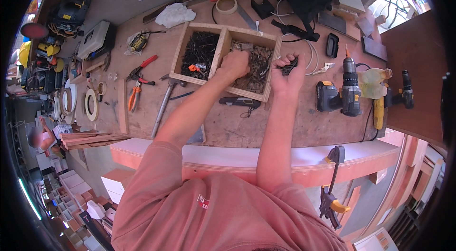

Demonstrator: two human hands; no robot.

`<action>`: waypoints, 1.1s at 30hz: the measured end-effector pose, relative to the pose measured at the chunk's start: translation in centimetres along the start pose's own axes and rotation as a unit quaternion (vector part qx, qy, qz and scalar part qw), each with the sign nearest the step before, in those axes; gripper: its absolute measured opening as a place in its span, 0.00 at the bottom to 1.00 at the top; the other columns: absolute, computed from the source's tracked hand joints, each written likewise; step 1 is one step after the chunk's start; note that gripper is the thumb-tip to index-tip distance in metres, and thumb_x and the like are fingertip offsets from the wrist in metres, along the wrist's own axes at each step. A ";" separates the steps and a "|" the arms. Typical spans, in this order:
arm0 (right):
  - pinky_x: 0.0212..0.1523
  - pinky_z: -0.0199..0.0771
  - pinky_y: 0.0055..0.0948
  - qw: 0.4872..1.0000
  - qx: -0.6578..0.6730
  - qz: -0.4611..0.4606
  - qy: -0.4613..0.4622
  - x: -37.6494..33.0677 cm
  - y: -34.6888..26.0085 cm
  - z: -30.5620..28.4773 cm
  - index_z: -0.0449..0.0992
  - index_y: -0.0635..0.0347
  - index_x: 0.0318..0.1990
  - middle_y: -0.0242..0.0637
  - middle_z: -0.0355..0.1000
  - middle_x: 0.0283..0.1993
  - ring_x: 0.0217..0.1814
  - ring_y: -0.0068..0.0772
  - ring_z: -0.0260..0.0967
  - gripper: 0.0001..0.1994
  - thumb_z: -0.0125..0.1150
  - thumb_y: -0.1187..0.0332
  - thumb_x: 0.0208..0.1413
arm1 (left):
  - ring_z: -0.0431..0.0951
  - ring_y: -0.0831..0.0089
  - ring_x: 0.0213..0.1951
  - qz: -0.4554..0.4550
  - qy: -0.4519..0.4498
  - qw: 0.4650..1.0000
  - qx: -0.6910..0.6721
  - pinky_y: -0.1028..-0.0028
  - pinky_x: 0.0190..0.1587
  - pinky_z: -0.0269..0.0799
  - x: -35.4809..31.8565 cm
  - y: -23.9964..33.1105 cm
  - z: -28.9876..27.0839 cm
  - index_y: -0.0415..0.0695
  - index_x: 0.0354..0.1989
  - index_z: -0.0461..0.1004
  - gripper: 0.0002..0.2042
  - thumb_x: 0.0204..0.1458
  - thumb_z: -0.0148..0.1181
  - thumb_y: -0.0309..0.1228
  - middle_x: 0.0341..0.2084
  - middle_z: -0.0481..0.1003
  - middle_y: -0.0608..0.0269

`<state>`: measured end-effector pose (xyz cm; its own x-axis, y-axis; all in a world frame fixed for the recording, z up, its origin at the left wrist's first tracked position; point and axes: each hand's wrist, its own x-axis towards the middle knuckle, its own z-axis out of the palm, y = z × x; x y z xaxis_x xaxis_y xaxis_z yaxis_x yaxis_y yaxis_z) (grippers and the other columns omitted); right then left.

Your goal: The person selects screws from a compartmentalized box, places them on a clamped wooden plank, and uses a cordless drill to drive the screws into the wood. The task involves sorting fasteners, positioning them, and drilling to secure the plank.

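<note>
A wooden box (221, 51) with two compartments sits on the workbench. Black screws (197, 51) fill its left compartment, with a small orange piece (194, 67) among them. Brownish, mixed small hardware (259, 68) lies in the right compartment. Into that right side reaches my left hand (235, 65), its fingers curled together over the contents; what they pinch, if anything, is hidden. Just beyond the box's right wall, my right hand (289, 77) is turned palm up, fingers curled round a small bunch of dark screws (288, 66).
Left of the box lie a hammer (164, 104), orange-handled pliers (135, 96), red-handled cutters (142, 68) and a tape measure (138, 43). A utility knife (240, 102) rests near the box's front. Cordless drills (350, 87) stand at right; a clamp (332, 189) grips the front edge.
</note>
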<state>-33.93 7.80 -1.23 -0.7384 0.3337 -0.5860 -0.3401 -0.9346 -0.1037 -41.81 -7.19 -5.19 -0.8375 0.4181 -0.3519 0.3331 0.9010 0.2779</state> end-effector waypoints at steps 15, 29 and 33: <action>0.28 0.62 0.23 1.000 0.004 -0.005 0.008 0.1 -0.2 -0.1 0.68 0.51 0.37 0.25 0.62 0.29 0.28 0.21 0.57 0.13 0.51 0.54 0.71 | 0.80 0.43 0.46 0.015 -0.044 0.999 -0.015 0.51 0.51 0.76 0.7 -1.4 1.4 0.39 0.37 0.82 0.12 0.46 0.60 0.29 0.38 0.81 0.39; 0.29 0.61 0.23 1.000 0.001 -0.004 -0.006 0.5 -0.4 -0.6 0.68 0.50 0.37 0.25 0.62 0.30 0.28 0.21 0.58 0.13 0.51 0.54 0.71 | 0.50 0.88 0.19 -0.035 -0.314 0.675 -0.666 0.81 0.20 0.46 0.2 -2.7 -3.2 0.46 0.42 0.75 0.10 0.65 0.59 0.40 0.18 0.55 0.82; 0.29 0.63 0.24 1.000 -0.007 -0.006 0.005 0.1 -0.1 -0.1 0.68 0.51 0.37 0.25 0.63 0.30 0.28 0.21 0.58 0.13 0.51 0.55 0.71 | 0.55 0.86 0.20 -0.042 -0.274 0.701 -0.657 0.79 0.22 0.51 -0.4 -3.1 -3.4 0.44 0.43 0.75 0.10 0.64 0.60 0.38 0.19 0.59 0.79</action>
<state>-33.88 7.93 -1.32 -0.7280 0.3444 -0.5928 -0.3412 -0.9320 -0.1225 -44.00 -10.56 -2.92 -0.4180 0.6759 -0.6069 -0.6953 0.1919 0.6926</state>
